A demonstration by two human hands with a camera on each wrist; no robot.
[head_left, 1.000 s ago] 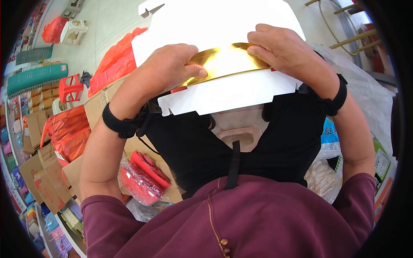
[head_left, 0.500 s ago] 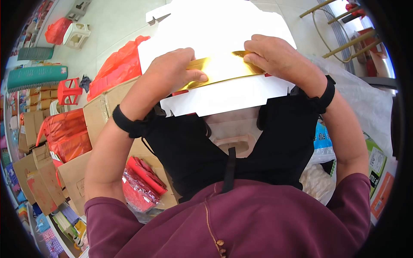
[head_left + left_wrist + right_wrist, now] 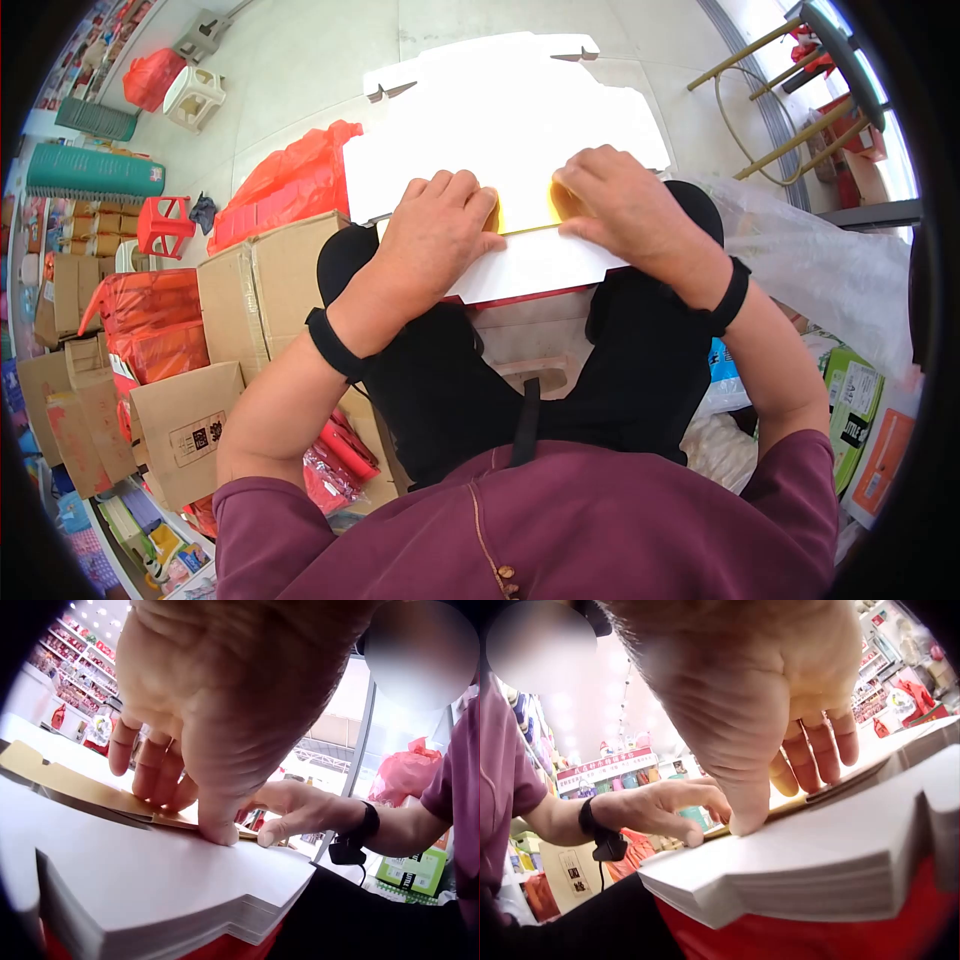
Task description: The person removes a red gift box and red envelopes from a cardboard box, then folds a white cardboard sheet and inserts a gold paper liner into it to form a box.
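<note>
A stack of white die-cut cardboard sheets [image 3: 500,130] lies over the person's knees, its layered edge [image 3: 817,889] showing in the right wrist view. On top, a sheet with a gold face is bent up along a crease, and a narrow gold strip [image 3: 82,784] shows in the left wrist view. My left hand [image 3: 440,225] pinches this gold-faced cardboard, thumb on the near side and fingers beyond it. A short way to the right, my right hand [image 3: 630,205] pinches the same fold in the same way. Both thumb tips rest close to the white surface.
Something red [image 3: 780,937] lies under the stack. Cardboard boxes [image 3: 285,290] and red plastic-wrapped bundles [image 3: 150,320] stand at the left. Clear plastic sheeting [image 3: 820,270] spreads at the right, near a stool with gold legs [image 3: 790,110]. White stools [image 3: 195,98] stand farther off.
The broad gold panel between the hands has narrowed to small patches. Both hands have come closer together and sit lower in the head view, and more of the white sheet's far end shows.
</note>
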